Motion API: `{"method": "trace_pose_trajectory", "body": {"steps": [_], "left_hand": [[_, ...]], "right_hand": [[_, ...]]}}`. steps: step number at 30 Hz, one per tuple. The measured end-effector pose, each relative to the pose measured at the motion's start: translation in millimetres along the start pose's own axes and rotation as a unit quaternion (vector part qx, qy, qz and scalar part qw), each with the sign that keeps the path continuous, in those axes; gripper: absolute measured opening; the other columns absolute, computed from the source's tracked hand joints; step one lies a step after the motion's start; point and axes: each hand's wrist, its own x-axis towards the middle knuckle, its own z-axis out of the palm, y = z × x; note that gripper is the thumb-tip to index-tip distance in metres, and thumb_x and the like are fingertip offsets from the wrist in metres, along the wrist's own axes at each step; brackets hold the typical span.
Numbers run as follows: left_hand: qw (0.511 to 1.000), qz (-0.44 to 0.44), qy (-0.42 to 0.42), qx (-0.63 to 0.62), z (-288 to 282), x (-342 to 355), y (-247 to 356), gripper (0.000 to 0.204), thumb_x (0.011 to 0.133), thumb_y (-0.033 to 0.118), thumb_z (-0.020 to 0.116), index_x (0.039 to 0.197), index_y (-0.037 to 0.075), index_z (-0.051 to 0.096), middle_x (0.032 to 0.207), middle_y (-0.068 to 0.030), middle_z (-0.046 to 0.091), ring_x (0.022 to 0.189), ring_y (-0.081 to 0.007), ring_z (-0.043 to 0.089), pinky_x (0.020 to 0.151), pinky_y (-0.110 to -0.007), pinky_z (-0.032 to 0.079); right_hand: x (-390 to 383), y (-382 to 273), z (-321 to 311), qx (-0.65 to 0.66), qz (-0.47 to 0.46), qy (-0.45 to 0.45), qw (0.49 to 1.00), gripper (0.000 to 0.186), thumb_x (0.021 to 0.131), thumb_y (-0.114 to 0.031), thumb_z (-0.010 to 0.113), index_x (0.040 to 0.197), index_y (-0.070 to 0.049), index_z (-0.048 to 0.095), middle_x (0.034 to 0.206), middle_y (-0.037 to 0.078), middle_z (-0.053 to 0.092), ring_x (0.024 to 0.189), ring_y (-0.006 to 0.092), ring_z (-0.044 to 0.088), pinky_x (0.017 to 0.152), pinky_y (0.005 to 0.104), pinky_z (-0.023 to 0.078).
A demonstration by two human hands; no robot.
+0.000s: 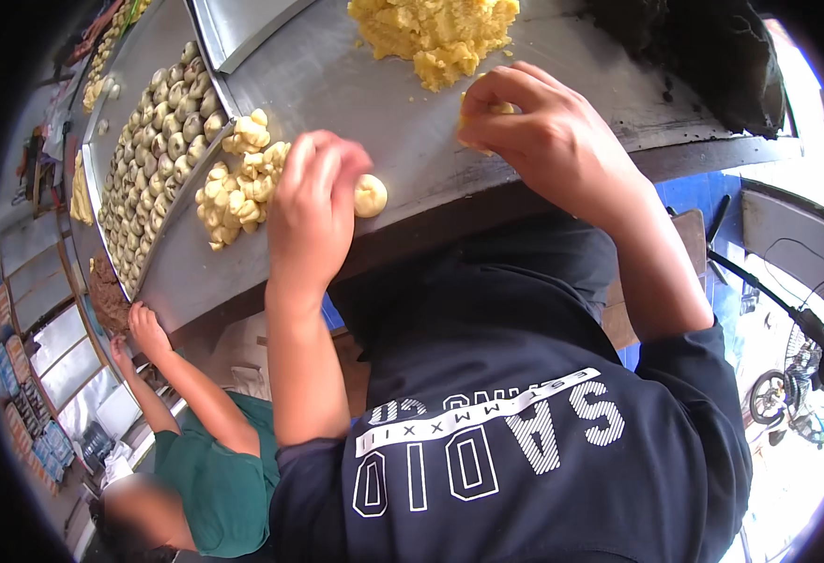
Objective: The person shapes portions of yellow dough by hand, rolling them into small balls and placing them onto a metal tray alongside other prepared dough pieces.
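My left hand [313,202] rests palm-down on the grey metal table [337,84], its fingers closed around a small pale dough ball [370,195] at the table's near edge. My right hand [534,127] is curled around a lump of yellow dough [499,109], most of it hidden under the fingers. A large heap of crumbly yellow dough [440,33] lies just beyond that hand. A cluster of several shaped pale dough pieces [241,178] sits left of my left hand.
A metal tray [129,122] at the left holds several rows of filled dough balls [163,131]. Another person in a green shirt [220,469] reaches both hands [140,333] to a brown mass [107,296]. A dark bundle [703,56] lies at the far right.
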Motion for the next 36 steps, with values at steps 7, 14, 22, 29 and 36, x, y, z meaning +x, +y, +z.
{"method": "trace_pose_trajectory", "body": {"steps": [7, 14, 22, 29, 36], "left_hand": [[0.764, -0.156, 0.161, -0.605, -31.7, 8.2, 0.9, 0.043, 0.101, 0.007, 0.090, 0.141, 0.004, 0.073, 0.158, -0.0224, 0.069, 0.130, -0.0248, 0.075, 0.111, -0.041, 0.062], [0.970, 0.002, -0.041, 0.238, -51.3, -8.6, -52.5, 0.049, 0.092, 0.024, 0.089, 0.139, 0.014, 0.077, 0.158, -0.0062, 0.071, 0.153, -0.0347, 0.059, 0.137, -0.055, 0.025], [0.983, -0.049, -0.071, 0.164, -66.8, -10.3, -60.2, 0.043, 0.098, 0.021, 0.086, 0.139, 0.016, 0.076, 0.117, -0.0020, 0.080, 0.123, -0.0277, 0.071, 0.121, -0.049, 0.040], [0.934, -0.200, 0.089, -0.282, -54.8, 5.0, -71.6, 0.023, 0.113, 0.006, 0.076, 0.136, -0.001, 0.073, 0.117, -0.0028, 0.077, 0.107, -0.0084, 0.070, 0.098, -0.026, 0.058], [0.941, -0.217, -0.052, -0.256, -16.0, -14.7, -33.6, 0.018, 0.110, 0.003, 0.079, 0.128, 0.001, 0.077, 0.114, -0.0004, 0.076, 0.090, -0.0093, 0.073, 0.081, -0.027, 0.061]], "right_hand": [[-4.2, -1.4, 14.1, -0.049, 0.034, 0.042, 0.997, 0.024, 0.091, -0.013, 0.084, 0.114, -0.014, 0.086, 0.127, 0.004, 0.077, 0.121, 0.0295, 0.071, 0.099, 0.0424, 0.063], [-9.7, 4.6, 20.6, -0.045, 0.022, 0.098, 0.994, 0.025, 0.092, -0.016, 0.089, 0.117, -0.013, 0.087, 0.125, 0.002, 0.077, 0.120, 0.0293, 0.071, 0.099, 0.0438, 0.063], [-9.7, 3.6, 24.2, -0.024, 0.028, 0.108, 0.993, 0.014, 0.090, -0.014, 0.083, 0.103, -0.014, 0.087, 0.121, 0.000, 0.078, 0.118, 0.0273, 0.070, 0.100, 0.0414, 0.063], [-8.6, 2.9, 24.8, -0.014, 0.035, 0.118, 0.992, 0.017, 0.090, -0.018, 0.087, 0.106, -0.014, 0.087, 0.120, 0.001, 0.079, 0.117, 0.0277, 0.070, 0.099, 0.0408, 0.063], [-8.9, 3.4, 21.2, -0.008, 0.035, 0.107, 0.994, 0.027, 0.092, -0.016, 0.090, 0.119, -0.013, 0.087, 0.122, 0.004, 0.078, 0.116, 0.0302, 0.072, 0.099, 0.0447, 0.063]]}}
